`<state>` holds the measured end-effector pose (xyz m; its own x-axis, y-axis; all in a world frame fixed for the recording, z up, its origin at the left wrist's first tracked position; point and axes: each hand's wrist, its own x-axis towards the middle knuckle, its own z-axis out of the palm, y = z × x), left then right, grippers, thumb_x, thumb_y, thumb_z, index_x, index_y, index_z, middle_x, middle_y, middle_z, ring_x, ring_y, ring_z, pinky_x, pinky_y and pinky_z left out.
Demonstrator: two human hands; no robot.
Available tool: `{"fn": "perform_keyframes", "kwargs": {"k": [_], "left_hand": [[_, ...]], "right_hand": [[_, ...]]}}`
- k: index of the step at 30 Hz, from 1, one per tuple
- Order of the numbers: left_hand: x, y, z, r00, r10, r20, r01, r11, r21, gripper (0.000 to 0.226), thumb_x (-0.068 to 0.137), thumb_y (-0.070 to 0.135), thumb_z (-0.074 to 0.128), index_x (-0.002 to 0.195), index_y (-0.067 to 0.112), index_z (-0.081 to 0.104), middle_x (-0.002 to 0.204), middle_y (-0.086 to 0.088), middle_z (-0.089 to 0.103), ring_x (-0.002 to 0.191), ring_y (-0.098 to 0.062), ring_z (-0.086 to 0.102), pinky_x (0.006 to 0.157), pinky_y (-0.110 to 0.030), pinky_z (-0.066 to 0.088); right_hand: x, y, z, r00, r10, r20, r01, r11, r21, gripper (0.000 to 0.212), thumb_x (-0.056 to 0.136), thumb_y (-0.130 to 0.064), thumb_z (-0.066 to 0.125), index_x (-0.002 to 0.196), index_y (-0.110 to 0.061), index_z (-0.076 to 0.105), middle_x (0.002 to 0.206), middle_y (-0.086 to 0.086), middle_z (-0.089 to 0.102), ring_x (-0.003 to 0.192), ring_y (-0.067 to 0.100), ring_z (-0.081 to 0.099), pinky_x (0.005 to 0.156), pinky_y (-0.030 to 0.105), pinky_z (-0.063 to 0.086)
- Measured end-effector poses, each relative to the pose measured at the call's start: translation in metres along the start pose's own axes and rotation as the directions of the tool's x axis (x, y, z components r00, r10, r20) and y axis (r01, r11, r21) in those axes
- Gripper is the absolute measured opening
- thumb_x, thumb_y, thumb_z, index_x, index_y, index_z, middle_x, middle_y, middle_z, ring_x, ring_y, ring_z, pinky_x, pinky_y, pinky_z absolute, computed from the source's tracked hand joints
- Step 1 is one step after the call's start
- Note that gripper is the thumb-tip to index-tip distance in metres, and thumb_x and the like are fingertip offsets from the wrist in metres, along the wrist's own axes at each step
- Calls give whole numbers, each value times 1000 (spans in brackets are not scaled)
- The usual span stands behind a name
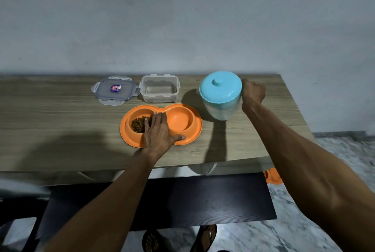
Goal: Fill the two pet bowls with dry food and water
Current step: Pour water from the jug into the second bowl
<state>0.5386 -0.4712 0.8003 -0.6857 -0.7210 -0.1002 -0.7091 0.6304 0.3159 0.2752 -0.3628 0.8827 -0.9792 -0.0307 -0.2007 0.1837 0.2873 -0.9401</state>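
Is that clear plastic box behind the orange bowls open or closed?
Open. The clear box stands uncovered; its lid lies flat on the table just to its left.

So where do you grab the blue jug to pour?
Come from its right side, where the right hand curls round what is probably a handle, hidden by the fist. The blue jug looks too wide for one hand, and the top knob would only lift the lid.

Left hand flat, right hand curled tight
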Motion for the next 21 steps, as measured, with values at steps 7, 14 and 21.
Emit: {"fn": "perform_keyframes", "kwargs": {"k": [7, 14, 21], "left_hand": [[1, 1, -4, 1000, 0, 31, 0, 1000, 10, 110, 72, 68, 68, 152, 7, 24, 159, -11, 29, 152, -28, 13, 121, -52, 9], [2, 0, -3, 1000, 10, 28, -10, 1000, 1, 110, 70, 67, 69, 152, 9, 24, 158, -11, 30, 151, -29, 16, 121, -52, 8], [3, 0, -3, 1000, 8, 27, -8, 1000, 14, 111, 71, 68, 69, 152, 9, 23, 158, -12, 29, 151, -29, 15, 122, -53, 9]], "right_hand": [[-24, -10, 1, 987, -151, 45, 156, 980, -123, 35, 80, -12, 62, 49, -12, 44, 51, -2, 41, 50, 12, 34, 63, 28, 38], [-36, -20, 9, 938, -332, 98, 346, 890, -296, 41, 79, -16, 60, 44, -14, 39, 47, 2, 35, 60, 22, 38, 67, 34, 41], [-42, -21, 13, 925, -357, 129, 379, 863, -335, 38, 77, -21, 61, 45, -13, 41, 53, 10, 44, 59, 22, 43, 65, 39, 45]]}}
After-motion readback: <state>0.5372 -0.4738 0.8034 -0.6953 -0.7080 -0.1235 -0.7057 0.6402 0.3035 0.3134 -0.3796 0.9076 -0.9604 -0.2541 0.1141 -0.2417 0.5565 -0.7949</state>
